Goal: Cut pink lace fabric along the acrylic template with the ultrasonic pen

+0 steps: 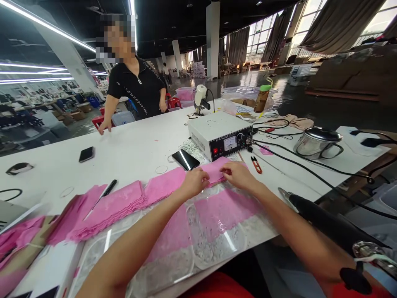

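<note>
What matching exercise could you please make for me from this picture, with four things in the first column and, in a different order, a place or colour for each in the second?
Things
1. Pink cloth piece
2. Pen
3. Thread snips
4. Bottle

Places or colours
A. Green at the top
B. Orange-red, lying on the white table
C. Between the left hand and the right hand
D. Lying on the pink stack

Right pairs: 1-C, 2-D, 3-B, 4-A
</note>
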`<state>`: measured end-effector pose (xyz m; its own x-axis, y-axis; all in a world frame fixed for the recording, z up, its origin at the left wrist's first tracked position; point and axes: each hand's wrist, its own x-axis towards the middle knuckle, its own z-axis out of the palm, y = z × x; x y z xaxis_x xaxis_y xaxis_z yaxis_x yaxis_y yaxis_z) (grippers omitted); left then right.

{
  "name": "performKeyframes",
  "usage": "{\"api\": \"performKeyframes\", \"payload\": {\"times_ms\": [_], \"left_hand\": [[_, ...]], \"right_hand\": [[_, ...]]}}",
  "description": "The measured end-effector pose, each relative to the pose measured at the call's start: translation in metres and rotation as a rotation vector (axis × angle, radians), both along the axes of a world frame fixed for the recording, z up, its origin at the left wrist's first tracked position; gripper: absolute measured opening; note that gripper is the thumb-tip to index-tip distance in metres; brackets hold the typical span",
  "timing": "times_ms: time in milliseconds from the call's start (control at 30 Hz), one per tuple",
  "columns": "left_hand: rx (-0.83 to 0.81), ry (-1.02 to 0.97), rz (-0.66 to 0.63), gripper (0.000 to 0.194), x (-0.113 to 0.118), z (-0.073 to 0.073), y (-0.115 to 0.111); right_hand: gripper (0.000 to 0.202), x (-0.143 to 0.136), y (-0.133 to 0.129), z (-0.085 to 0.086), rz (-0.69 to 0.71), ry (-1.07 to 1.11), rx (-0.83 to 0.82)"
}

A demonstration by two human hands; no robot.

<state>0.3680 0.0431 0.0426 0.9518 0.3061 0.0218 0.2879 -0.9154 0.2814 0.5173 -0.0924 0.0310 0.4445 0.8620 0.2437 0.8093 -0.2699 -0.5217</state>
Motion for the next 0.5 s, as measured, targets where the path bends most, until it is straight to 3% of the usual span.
{"api": "performKeyframes", "payload": {"times_ms": [133,500], "left_hand": [[-0.090,0.102,0.028,0.031,0.014,-0.009,0.008],[-0.416,0.173,0.061,0.034,0.011,-0.014,0.023]], "right_hand": [[0.020,0.007,0.016,-0.008,0.039,-0.002,-0.048],[0.022,0.020,0.014,-0.024,0.072,0.048,-0.038]]}}
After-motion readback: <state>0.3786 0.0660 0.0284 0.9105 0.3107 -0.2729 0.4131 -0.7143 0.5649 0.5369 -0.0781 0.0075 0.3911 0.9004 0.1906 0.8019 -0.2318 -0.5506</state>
